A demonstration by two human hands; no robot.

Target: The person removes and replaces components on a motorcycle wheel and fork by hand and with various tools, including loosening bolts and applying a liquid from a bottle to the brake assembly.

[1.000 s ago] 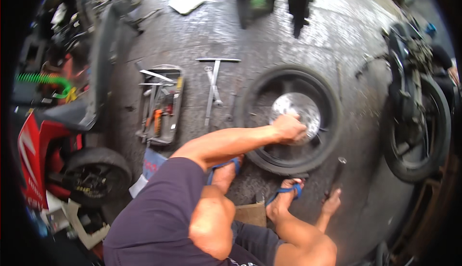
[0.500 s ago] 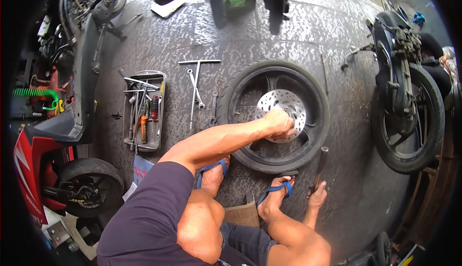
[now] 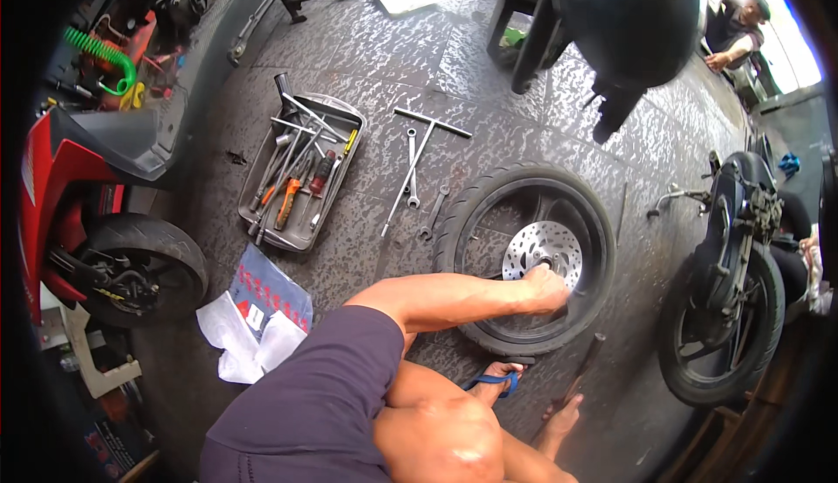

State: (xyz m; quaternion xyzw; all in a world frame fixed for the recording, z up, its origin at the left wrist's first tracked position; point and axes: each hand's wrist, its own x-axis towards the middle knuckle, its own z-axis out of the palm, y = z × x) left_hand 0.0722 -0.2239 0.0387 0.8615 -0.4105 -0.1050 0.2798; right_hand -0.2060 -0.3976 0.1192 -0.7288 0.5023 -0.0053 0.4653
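Note:
My left hand [image 3: 546, 290] is closed at the hub of a black spoked motorcycle wheel [image 3: 453, 237] lying flat on the floor. It reaches across the perforated brake disc [image 3: 521, 247]. Something small and dark shows at the hub by its fingertips, too covered to name. Right of the tyre, low in the picture, my right hand [image 3: 563, 420] is wrapped round a dark brown bar [image 3: 588, 361] with a blunt round end. The bar slants up and away from the hand, apart from the wheel.
A tool tray [image 3: 305, 243] lies left of the wheel, near a T-handle wrench [image 3: 421, 152] and spanners [image 3: 413, 169]. Plastic packaging [image 3: 271, 286] lies nearer me. Motorcycles [image 3: 733, 221] flank the space, with a black seat-like shape [image 3: 628, 20] ahead. A person [image 3: 735, 33] is far right.
The view has swung left, so the wheel and tray sit lower and further right in the picture. My left hand remains at the hub, and my right hand still holds the bar.

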